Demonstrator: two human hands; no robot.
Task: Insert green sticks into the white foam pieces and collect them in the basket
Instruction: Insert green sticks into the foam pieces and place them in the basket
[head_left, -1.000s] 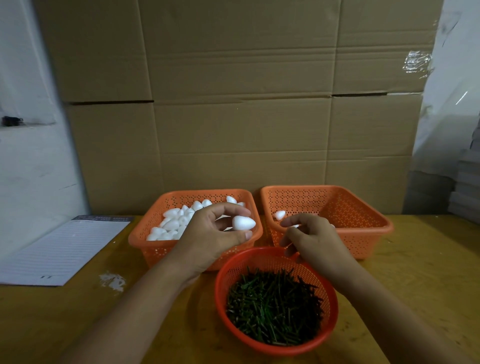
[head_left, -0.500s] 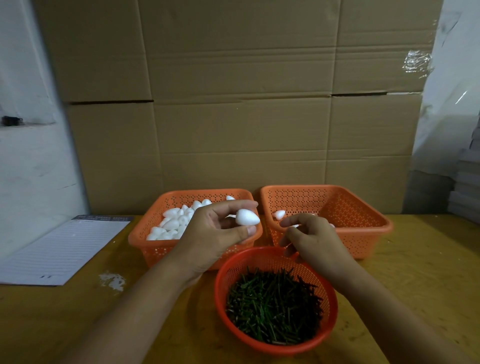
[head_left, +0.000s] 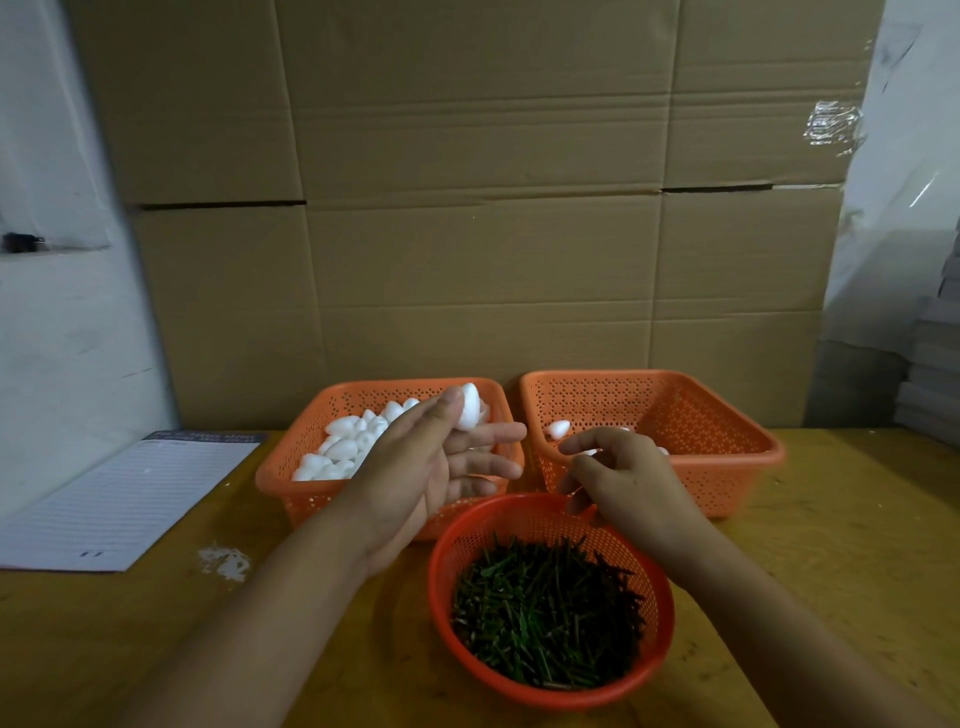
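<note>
— Left hand (head_left: 415, 467) is up over the left orange basket (head_left: 291, 483), palm turned towards the middle, and it pinches one white foam piece (head_left: 470, 407) between thumb and forefinger. The other fingers are stretched out straight.

— And the right hand (head_left: 623, 480)?

— Curled, fingers bent down and inwards, just above the far rim of the round red basket (head_left: 550, 691). It may have a stick pinched at the fingertips, but I cannot tell from here; nothing green shows clearly in it.

— Where are the sticks?

— The green sticks (head_left: 545, 613) lie heaped in that round basket, nearest to the person, on the yellow tabletop (head_left: 857, 545).

— And the rest of the foam?

— A pile of foam pieces (head_left: 343, 449) fills the left basket. The right orange basket (head_left: 727, 467) has only a few white pieces (head_left: 559, 427) in its near left corner, partly hidden behind the right hand. I cannot make out whether those carry sticks.

— Anything else around?

— A lined sheet of paper (head_left: 119, 499) lies at the left on the tabletop, with a white smudge (head_left: 224, 563) beside it. Big cardboard boxes (head_left: 478, 208) stand stacked just behind the two baskets.
</note>
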